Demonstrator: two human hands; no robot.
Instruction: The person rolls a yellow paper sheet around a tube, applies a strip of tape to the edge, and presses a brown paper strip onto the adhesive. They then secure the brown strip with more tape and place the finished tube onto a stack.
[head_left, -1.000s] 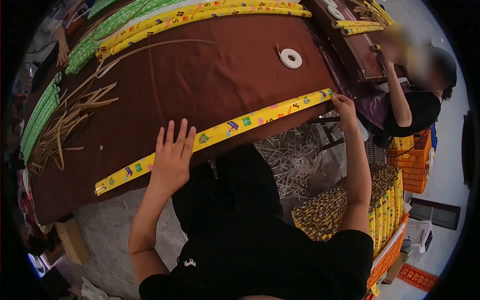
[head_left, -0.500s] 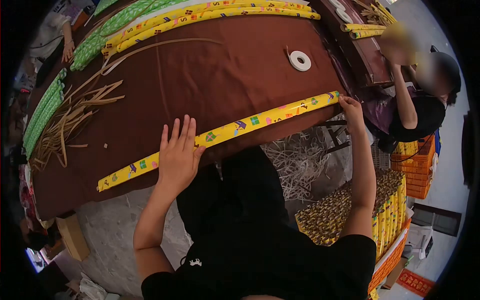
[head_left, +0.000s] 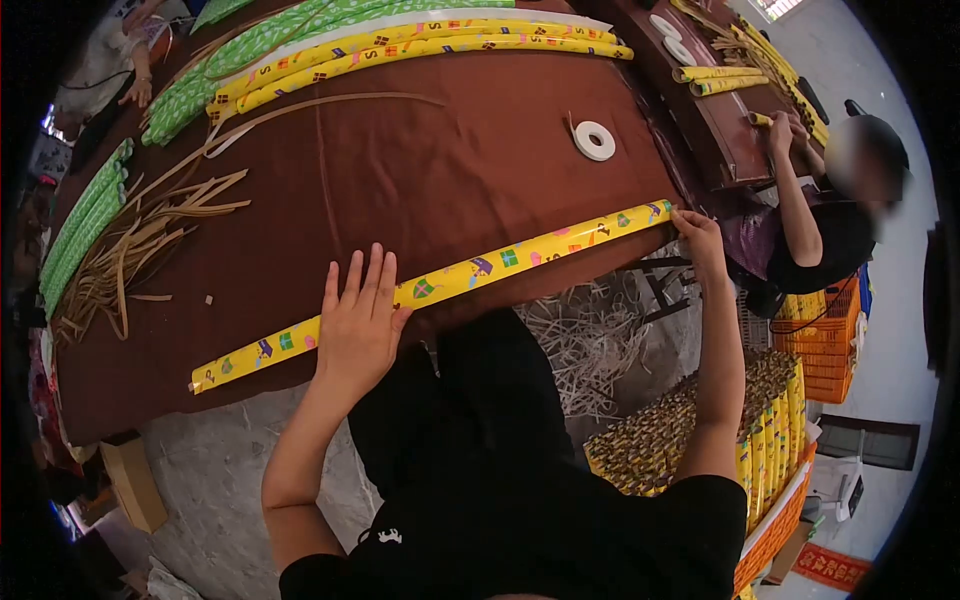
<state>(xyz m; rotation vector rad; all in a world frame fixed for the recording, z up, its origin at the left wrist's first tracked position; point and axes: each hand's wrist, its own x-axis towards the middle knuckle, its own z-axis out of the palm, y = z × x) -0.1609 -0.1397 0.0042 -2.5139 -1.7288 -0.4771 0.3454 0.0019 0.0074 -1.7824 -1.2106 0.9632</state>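
Observation:
A long yellow roll of patterned paper (head_left: 500, 262) lies slantwise along the near edge of the brown-covered table (head_left: 450, 130). My left hand (head_left: 358, 320) rests flat across it left of its middle, fingers stretched out. At the roll's right end, my right hand (head_left: 697, 235) pinches the tip between thumb and fingers. Farther back on the cloth is a white roll of tape (head_left: 594, 141). Brown paper strips (head_left: 125, 240) are heaped at the left.
Yellow rolls (head_left: 440, 47) and green rolls (head_left: 270, 50) line the table's far side. At right, a co-worker (head_left: 835, 200) sits by a second table (head_left: 715, 140). Many upright rolls fill an orange crate (head_left: 775, 525). Shredded strips (head_left: 590, 345) cover the floor beneath.
The view has shifted slightly. The co-worker's hands have come down from near the head to a small yellow roll. My hands keep about the same places on the long roll.

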